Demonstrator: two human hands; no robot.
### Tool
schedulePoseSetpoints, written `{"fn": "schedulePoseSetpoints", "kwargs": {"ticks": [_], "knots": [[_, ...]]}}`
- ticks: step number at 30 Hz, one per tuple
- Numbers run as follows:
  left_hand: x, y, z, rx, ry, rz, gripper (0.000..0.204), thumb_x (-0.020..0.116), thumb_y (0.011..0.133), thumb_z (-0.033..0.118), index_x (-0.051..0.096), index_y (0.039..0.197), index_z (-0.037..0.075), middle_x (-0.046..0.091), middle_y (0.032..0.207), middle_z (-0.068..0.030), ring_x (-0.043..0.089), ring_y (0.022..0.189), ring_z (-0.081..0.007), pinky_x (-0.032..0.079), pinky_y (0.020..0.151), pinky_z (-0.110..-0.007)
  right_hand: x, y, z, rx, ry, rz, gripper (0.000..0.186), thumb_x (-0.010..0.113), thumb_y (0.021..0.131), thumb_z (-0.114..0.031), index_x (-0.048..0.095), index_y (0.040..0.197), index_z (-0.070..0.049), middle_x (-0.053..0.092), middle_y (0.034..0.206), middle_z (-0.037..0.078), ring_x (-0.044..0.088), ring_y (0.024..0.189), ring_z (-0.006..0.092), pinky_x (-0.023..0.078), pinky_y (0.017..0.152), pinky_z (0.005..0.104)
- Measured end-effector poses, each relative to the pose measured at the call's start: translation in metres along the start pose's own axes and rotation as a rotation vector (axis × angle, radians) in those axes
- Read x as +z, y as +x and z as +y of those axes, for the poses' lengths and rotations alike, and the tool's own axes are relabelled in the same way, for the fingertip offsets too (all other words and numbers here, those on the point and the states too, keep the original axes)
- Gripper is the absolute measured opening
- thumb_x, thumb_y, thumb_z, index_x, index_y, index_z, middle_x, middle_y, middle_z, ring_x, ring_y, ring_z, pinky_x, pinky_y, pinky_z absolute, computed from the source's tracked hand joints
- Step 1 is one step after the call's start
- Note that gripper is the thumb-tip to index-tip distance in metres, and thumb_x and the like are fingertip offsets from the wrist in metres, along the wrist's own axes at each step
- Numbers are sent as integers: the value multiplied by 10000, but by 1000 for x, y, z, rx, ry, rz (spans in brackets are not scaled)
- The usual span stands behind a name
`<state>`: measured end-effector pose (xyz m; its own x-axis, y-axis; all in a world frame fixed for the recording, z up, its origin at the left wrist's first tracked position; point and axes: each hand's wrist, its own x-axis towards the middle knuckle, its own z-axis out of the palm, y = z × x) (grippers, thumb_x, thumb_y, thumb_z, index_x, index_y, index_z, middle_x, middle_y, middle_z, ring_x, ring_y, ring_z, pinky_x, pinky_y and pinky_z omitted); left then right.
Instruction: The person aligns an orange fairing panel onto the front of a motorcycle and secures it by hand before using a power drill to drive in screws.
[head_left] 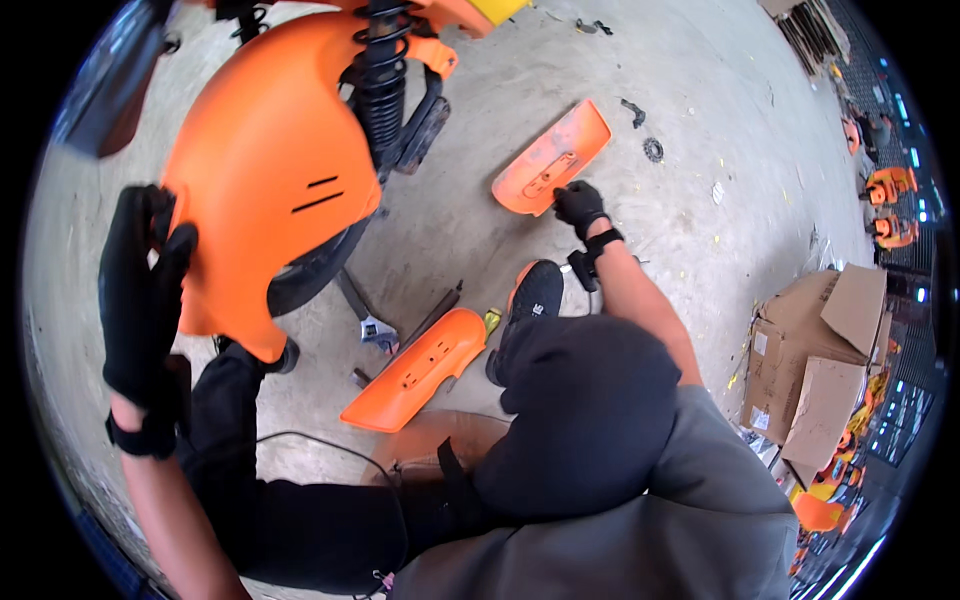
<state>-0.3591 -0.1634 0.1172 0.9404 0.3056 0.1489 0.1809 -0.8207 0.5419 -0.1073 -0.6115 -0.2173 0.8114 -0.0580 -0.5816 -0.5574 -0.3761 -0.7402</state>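
Looks like a vehicle workshop or assembly hall. Has a bare concrete floor (700,120), strewn beyond the right hand (580,208) with small black parts (653,150). Shows a tyre (312,278) under an orange fender (270,150) beside a coil-spring shock absorber (382,90), just right of the left hand (145,290); a wrench (375,332) on the ground between the hands; and, well right of both, opened cardboard boxes (800,350), blurred orange machines (890,210) and bright lights (921,157).
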Motion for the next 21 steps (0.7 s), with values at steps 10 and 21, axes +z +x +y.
{"fn": "schedulePoseSetpoints", "kwargs": {"ticks": [10,21], "knots": [[7,5,-23,145,165,157,307,651,815,186,512,1035,23,628,954,-195,624,942,-375,486,800,-419,-129,-132,-213,-331,-321,-267,125,623,880,-199,635,847,-79,560,650,15,495,492,103,401,421,243],[7,-4,-31,95,203,104,423,667,788,142,536,1182,59,620,1147,-210,591,1064,-391,479,912,-442,-159,-354,-287,-567,-682,-231,163,518,868,-27,629,987,-10,560,887,25,532,658,92,415,533,218]]}}
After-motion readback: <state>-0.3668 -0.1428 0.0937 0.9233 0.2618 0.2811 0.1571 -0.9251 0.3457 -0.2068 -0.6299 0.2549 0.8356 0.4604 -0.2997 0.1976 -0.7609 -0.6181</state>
